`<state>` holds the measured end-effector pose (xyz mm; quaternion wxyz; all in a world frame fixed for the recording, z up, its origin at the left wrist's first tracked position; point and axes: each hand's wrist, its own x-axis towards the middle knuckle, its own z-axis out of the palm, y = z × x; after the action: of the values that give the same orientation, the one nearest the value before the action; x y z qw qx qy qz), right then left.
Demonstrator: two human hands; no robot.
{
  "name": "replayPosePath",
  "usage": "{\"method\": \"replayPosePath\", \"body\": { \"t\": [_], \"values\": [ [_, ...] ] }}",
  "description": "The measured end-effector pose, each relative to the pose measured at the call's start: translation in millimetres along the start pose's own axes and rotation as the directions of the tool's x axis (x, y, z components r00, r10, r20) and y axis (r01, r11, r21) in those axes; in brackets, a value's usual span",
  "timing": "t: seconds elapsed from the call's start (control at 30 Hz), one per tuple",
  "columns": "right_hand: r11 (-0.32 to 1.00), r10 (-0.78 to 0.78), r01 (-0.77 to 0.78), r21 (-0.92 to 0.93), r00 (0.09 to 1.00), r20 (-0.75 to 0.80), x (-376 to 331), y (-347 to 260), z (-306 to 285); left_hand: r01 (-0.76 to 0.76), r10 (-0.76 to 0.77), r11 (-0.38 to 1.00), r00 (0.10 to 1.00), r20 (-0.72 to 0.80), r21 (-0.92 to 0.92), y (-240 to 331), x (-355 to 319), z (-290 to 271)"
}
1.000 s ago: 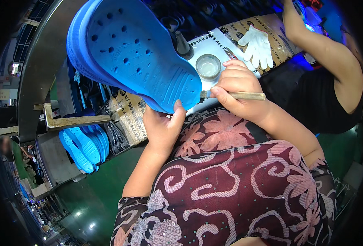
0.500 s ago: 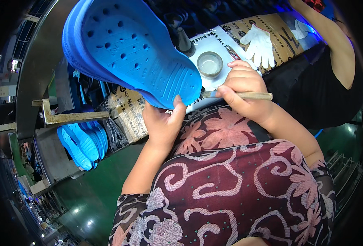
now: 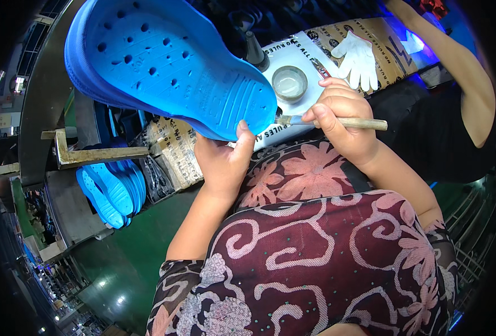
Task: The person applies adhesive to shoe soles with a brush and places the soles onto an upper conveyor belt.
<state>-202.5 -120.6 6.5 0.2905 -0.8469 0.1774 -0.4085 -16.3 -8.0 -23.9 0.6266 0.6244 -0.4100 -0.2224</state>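
Observation:
A stack of blue shoe soles (image 3: 164, 61) with holes in the upper face is tilted up in my left hand (image 3: 225, 159). That hand grips the narrower end, thumb on top and the other fingers hidden beneath. My right hand (image 3: 346, 117) pinches a brush (image 3: 360, 122) with a wooden handle. Its dark bristles meet the rim of the top sole at the narrow end. Just beyond the brush stands a small round bowl (image 3: 289, 84) holding a pale, clear-looking liquid.
A dark cone-shaped thing (image 3: 256, 53), a red-handled tool (image 3: 321, 68) and a white glove (image 3: 357, 61) lie around the bowl on taped cardboard (image 3: 329, 39). More blue soles (image 3: 111, 190) sit lower left beside a worn bracket (image 3: 99, 155). Another person's arm (image 3: 449, 50) reaches in at right.
The stack of soles has shifted left and tilted slightly. My right hand and the brush have moved a little right, the bristles staying at the sole's end.

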Motion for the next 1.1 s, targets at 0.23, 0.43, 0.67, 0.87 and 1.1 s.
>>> {"method": "replayPosePath", "body": {
  "t": [0.23,0.43,0.67,0.87,1.1],
  "values": [
    [0.999,-0.002,0.003,-0.041,0.999,0.041,-2,-2,2,-0.007,0.007,0.998,1.0,-0.005,-0.06,-2,1,2],
    [1.0,0.012,-0.012,-0.001,0.998,-0.064,-1,-6,2,0.096,-0.094,0.993,0.995,0.038,-0.065,13,-3,1],
    [0.997,0.047,-0.051,-0.055,0.996,-0.07,1,-2,-6,-0.08,0.081,0.997,0.997,0.009,-0.022,2,4,2],
    [0.991,0.129,-0.129,0.014,0.961,-0.246,5,3,-25,-0.074,0.072,0.991,0.997,-0.025,-0.112,37,27,-8],
    [0.978,0.204,-0.206,0.034,0.913,-0.353,-36,20,-36,0.452,-0.252,0.849,0.8,0.544,-0.272,113,35,-9]
  ]
}}
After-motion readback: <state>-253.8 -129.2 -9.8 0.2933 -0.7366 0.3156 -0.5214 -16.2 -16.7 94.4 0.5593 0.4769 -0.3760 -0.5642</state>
